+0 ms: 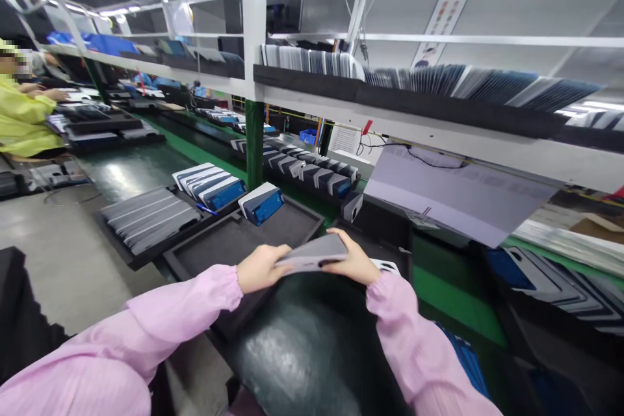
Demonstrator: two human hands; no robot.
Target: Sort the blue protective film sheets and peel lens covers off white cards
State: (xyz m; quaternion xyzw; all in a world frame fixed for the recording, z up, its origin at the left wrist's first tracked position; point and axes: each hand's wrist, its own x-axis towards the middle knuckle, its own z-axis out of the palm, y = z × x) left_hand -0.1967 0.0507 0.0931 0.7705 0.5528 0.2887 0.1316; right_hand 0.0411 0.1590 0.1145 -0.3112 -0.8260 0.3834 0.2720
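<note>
Panel (316,246): I have it raised in the middle of the view, grey and thin, tilted so that its near edge shows, above the dark table (292,351). My left hand (263,268) grips its left end and my right hand (353,261) grips its right end, so both are occupied. I judge this piece to be mid-handling: it is lifted and lies in no tray. Whether its surface has been checked or worked on, I cannot tell.

To the left, the near tray (234,244) carries 1 small stack (262,203) at its far side. Farther left lie a row of grey sheets (149,218) and, just behind them, a larger stack (209,185) with a blue face. A white piece (387,266) sits just beside my right hand. Near right, a slanted row (565,289) fills another holder, and 2 rows (312,172) stand on the far side. The shelf (414,107) above bears many upright plates (312,62).

With so many pieces about, I judge this panel to be 1 of a long run. Nothing I see marks which groups are done and which are left, so I can't place the overall progress.
</note>
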